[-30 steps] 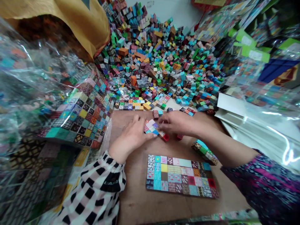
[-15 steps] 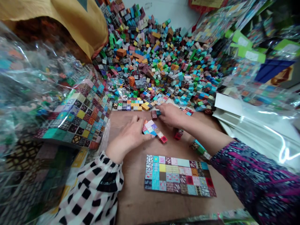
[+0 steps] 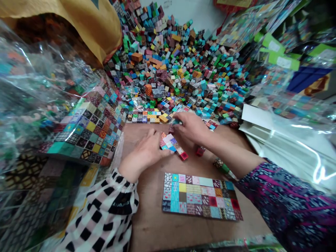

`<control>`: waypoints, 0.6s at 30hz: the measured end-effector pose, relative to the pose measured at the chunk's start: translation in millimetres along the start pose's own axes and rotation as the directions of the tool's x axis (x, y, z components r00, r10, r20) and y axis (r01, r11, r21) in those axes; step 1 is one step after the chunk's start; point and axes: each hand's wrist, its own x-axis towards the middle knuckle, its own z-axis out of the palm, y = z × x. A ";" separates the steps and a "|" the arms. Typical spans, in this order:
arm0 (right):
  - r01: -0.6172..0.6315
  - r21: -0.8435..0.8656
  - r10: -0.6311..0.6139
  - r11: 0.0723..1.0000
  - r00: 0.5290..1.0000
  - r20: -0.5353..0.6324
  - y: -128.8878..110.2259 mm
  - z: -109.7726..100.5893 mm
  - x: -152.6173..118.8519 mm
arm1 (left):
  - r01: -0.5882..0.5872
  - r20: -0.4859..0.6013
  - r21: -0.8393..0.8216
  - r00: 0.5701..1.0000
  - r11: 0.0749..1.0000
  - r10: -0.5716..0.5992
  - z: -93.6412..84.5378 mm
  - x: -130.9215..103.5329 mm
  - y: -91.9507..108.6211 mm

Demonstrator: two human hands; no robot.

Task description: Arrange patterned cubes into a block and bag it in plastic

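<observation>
On the brown board (image 3: pixel 147 224), my left hand (image 3: pixel 149 150) rests with its thumb stretched out beside a small cluster of patterned blocks (image 3: pixel 171 142), fingers apart. My right hand (image 3: pixel 190 127) reaches to a dark red brick-patterned block (image 3: pixel 171 128) near the front of the pile, its fingers bent down around that block and a teal one. Below both hands lies a flat rectangular panel of joined patterned blocks (image 3: pixel 201 196). A dark red block (image 3: pixel 200 150) sits under my right wrist, and a green-and-patterned block piece (image 3: pixel 222 165) lies by my right forearm.
A large heap of colourful blocks (image 3: pixel 168 73) rises behind the board. At the left stands a wall of joined blocks (image 3: pixel 91 133) beside clear plastic bags (image 3: pixel 34 84). White boxes (image 3: pixel 265 129) under plastic are at the right, with a yellow bag (image 3: pixel 105 28) at upper left.
My right hand has shifted slightly left, and its fingers have come down over the brick-patterned block. My left hand has hardly moved.
</observation>
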 end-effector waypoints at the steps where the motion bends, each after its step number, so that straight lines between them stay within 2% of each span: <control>1: -0.009 0.111 0.009 0.994 1.000 -0.004 -3.4 1.1 0.5 | -0.004 0.004 0.003 1.000 1.000 0.004 0.1 -0.2 -0.1; 3: -0.016 0.289 0.009 0.957 1.000 0.027 -9.3 6.2 2.0 | -0.028 0.016 0.010 0.999 1.000 0.028 0.9 -0.3 -1.4; 5: 0.004 0.347 -0.032 0.938 0.997 0.074 -12.7 12.6 3.4 | -0.050 0.027 0.022 0.998 0.999 0.049 2.0 -0.1 -3.1; 12: 0.155 0.120 -0.168 0.981 0.980 0.107 -7.8 17.0 2.9 | -0.025 0.028 0.073 0.999 0.997 0.023 -0.4 -2.9 -1.0; 15: 0.252 0.085 -0.261 0.964 0.955 0.138 -4.8 15.4 1.8 | -0.029 0.038 0.072 0.999 0.997 0.027 -1.3 -4.1 0.0; 18: 0.282 0.113 -0.299 0.953 0.936 0.186 -4.4 14.6 0.5 | -0.044 0.029 0.072 0.999 0.996 0.042 -0.7 -4.1 -0.4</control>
